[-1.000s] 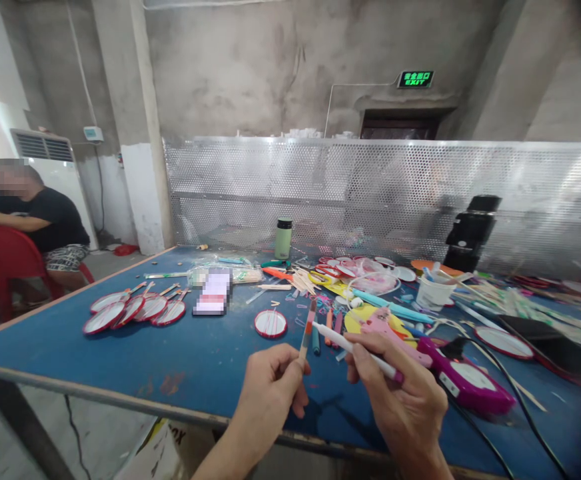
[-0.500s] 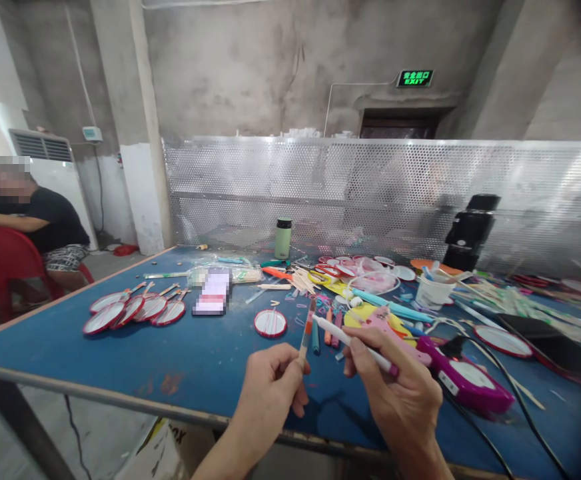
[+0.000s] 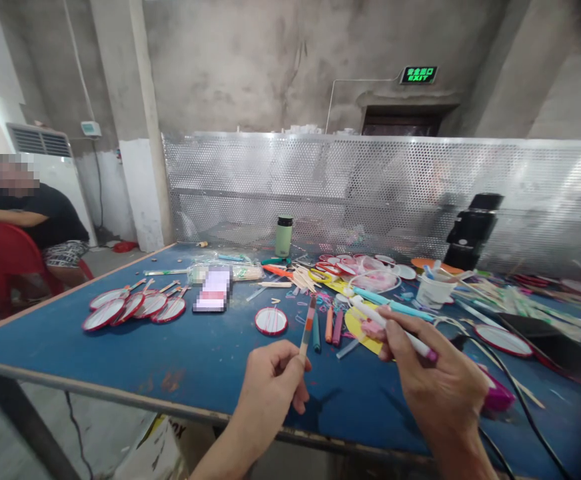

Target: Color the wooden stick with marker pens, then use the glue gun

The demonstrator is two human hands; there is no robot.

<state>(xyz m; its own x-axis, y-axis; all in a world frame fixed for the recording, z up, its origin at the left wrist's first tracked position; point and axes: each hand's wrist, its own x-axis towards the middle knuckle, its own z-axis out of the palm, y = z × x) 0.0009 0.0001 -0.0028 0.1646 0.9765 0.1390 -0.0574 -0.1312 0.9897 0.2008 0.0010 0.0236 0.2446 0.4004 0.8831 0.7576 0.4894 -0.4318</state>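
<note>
Left hand (image 3: 270, 383) is closed in a pinch on a thin stick (image 3: 307, 331) — thumb and fingers grip its lower end, and the stick rises from the grip, tilted slightly right, with an orange band partway up. Right hand (image 3: 443, 383) is closed around a white marker (image 3: 393, 327), gripped near its pink rear end; the marker's tip points up and left, away from the grip and toward the stick. Tip and stick are apart, with clear blue table (image 3: 120, 340) showing between them.

Just beyond the stick's top end lie loose markers (image 3: 328, 327) in teal, orange and purple, side by side on the table. Left of them, past the left hand's grip, sits a single round red-rimmed fan (image 3: 271, 321). Well to the left of that grip is a row of similar red-rimmed fans (image 3: 135, 308), overlapping each other, handles pointing up and right. A yellow disc (image 3: 358, 323) lies under and behind the right hand's marker. Right of that grip, a purple glue gun (image 3: 495, 395) is partly hidden by the hand, with a black cord (image 3: 515, 393) running off it. Further back stand a white cup (image 3: 433, 291) with sticks in it and a green bottle (image 3: 283, 237) — both well beyond either grip. At far left, another person (image 3: 25, 210) sits on a red chair (image 3: 0, 253).
</note>
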